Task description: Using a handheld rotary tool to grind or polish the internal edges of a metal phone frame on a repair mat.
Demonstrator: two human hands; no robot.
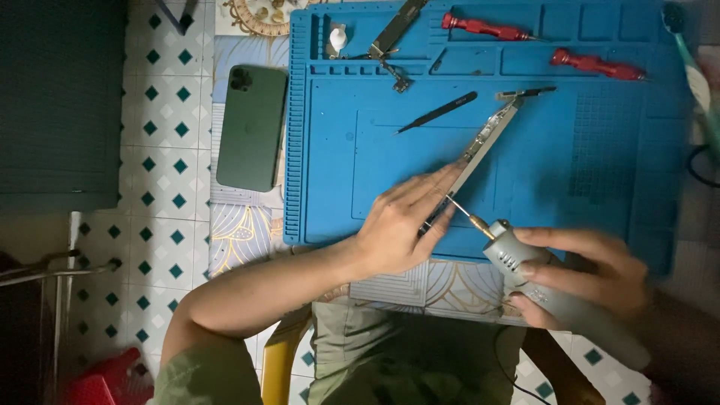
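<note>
Blue silicone work mat [600, 150] covers most of the table, w/ small trays along its top edge. On it lies a thin metal phone frame [480, 146], set edge-up and running diagonally from mat centre toward the upper right. Left hand [397, 225] rests on the frame's lower end, fingers pressed together & stretched flat along it, thumb underneath, pinning it to the mat. Right hand [581, 274] wraps a grey electric screwdriver [540, 281], fingers curled tight round the body; its brass-coloured bit [471, 219] points up-left and meets the frame just beside the left fingertips. Black tweezers [439, 112] lie on the mat above the frame, apart from it. Two red screwdrivers [592, 65] sit in the top trays. A dark green phone [251, 127] lies face-down left of the mat, on the patterned tablecloth.
</note>
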